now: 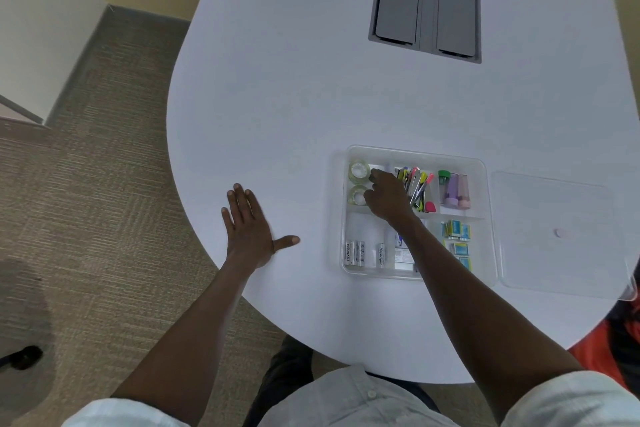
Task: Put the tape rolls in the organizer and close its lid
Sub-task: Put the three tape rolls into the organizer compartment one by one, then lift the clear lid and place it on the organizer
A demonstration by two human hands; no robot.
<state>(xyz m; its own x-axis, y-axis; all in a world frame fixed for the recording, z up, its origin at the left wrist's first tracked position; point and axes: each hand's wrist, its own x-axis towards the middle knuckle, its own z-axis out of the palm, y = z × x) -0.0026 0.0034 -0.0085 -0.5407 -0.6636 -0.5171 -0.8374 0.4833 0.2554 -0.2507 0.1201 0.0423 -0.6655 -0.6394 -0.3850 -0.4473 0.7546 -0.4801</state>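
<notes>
Two clear tape rolls [359, 182] lay flat, one just beyond the other, in the far-left compartment of a transparent organizer [489, 218]. They looked light, stiff and smooth, likely easiest to take by the outer rim or through the open core. The right hand [386, 199] reached into that compartment, its fingers [372, 184] curled at the nearer roll; whether they gripped it or were letting go could not be told. Neighbouring compartments held pens [417, 187], small tubes [453, 189], batteries [356, 253] and blue boxes [457, 241]. The clear lid [554, 236] lay flat just right of the organizer, its far corner overhanging the edge of the white surface [277, 97]. The left hand [251, 229] rested flat, fingers spread, well left of the organizer, holding nothing. Plenty of bare surface lay beyond for moving.
</notes>
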